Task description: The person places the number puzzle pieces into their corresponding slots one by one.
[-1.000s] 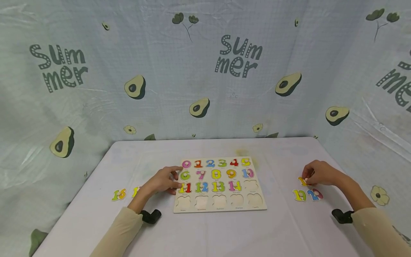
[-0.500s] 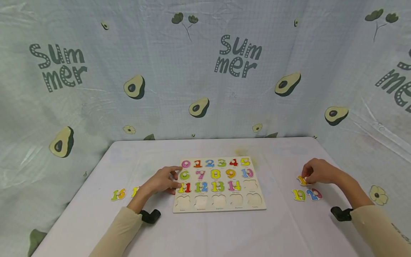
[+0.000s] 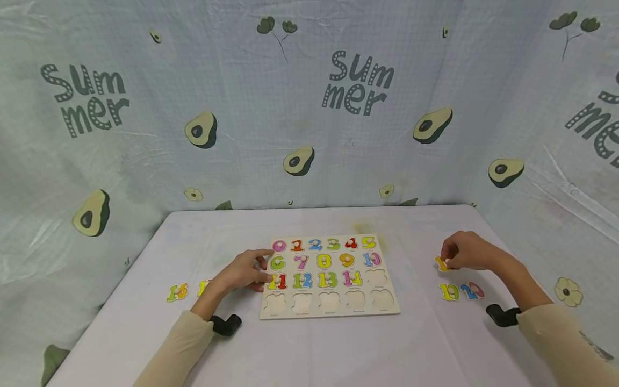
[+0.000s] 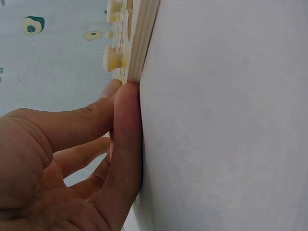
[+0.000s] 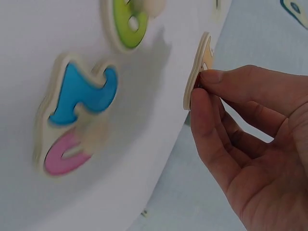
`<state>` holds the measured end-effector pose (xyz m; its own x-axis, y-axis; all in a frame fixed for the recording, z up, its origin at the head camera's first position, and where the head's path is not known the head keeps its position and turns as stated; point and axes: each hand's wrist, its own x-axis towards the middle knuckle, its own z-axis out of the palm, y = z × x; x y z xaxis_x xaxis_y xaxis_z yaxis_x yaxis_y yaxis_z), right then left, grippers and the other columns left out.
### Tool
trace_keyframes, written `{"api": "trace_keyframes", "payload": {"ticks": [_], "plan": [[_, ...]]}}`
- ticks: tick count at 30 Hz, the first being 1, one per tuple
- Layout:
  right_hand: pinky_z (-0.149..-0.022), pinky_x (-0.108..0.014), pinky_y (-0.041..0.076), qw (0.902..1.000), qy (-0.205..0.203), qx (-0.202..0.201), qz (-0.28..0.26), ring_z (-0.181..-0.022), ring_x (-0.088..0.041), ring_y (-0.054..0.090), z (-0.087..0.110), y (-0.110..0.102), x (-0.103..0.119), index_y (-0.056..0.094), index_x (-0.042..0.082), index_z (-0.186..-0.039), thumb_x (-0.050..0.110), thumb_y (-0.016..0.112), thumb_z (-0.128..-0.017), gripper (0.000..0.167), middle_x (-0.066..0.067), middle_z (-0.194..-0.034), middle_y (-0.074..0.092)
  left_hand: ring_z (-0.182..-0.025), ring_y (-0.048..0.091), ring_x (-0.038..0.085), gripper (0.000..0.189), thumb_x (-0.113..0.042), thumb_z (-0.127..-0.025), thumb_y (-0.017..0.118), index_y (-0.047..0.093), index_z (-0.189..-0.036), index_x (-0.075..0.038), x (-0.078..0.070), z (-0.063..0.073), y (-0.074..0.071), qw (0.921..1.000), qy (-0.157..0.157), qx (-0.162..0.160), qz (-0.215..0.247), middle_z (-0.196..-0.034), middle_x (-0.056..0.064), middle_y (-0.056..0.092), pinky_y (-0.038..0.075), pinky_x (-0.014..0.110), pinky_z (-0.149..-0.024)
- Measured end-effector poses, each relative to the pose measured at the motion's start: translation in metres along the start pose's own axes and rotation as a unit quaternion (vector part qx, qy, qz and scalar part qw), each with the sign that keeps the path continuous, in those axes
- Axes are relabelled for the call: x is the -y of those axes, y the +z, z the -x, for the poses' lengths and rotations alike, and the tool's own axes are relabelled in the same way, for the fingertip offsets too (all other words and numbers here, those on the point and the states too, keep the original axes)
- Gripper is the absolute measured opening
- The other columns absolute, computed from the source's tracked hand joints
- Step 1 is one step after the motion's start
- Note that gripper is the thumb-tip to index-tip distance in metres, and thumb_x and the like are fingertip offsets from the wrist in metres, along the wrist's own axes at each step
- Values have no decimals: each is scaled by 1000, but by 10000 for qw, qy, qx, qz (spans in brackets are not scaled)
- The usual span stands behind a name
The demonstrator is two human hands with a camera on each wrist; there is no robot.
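Currently, my right grip (image 3: 470, 250) pinches a yellow number piece (image 3: 440, 263) near the yellow-and-green 19 (image 3: 450, 292), while my left grip (image 3: 242, 270), thumb and forefinger apart, touches the left edge of the number board (image 3: 316, 304).

Yellow number piece (image 3: 440, 263) pinched, raised; pale board (image 3: 315, 313) flat, part-filled

Beige sleeves (image 3: 175, 348), a bent black device (image 3: 227, 325) at each cuff (image 3: 199, 324), dark marking (image 3: 596, 345) on the right sleeve (image 3: 551, 334).
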<state>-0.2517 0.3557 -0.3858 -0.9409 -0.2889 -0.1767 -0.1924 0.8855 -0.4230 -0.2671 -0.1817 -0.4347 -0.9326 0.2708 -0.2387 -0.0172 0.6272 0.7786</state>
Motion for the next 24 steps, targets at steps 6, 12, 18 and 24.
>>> {"api": "trace_keyframes", "payload": {"ticks": [6, 12, 18, 24], "plan": [[-67, -27, 55, 9998, -208, 32, -6, -77, -15, 59, -10, 6, 21, 71, 5, -88, 4, 75, -84, 6, -3, -86, 69, -63, 60, 16, 72, -3, -89, 79, 47, -153, -4, 0, -1, -1, 10000, 5, 15, 35, -108, 13, 54, 59, 28, -59], [-65, -25, 53, 9985, -529, 113, -51, -75, -13, 60, -14, 13, 40, 71, 6, -87, 3, 76, -84, 6, -1, -85, 70, -65, 60, 16, 73, -3, -88, 79, 47, -153, -5, 0, -2, 0, 10000, -20, 19, 19, -109, 13, 53, 59, 28, -60], [-65, -24, 53, 9966, -804, 161, -102, -75, -10, 62, -17, 20, 58, 72, 6, -87, 2, 75, -85, 6, 1, -85, 71, -64, 60, 15, 72, -3, -88, 79, 47, -153, -6, 1, -1, 1, 10000, -34, -9, 9, -108, 13, 54, 59, 28, -59], [-67, -23, 53, 9961, -856, 216, -78, -76, -9, 62, -21, 27, 72, 72, 6, -89, 2, 76, -85, 6, 1, -86, 71, -64, 60, 16, 72, -3, -88, 79, 47, -153, -6, 1, 0, 0, 10000, -40, -1, 35, -108, 13, 54, 59, 28, -59]]}}
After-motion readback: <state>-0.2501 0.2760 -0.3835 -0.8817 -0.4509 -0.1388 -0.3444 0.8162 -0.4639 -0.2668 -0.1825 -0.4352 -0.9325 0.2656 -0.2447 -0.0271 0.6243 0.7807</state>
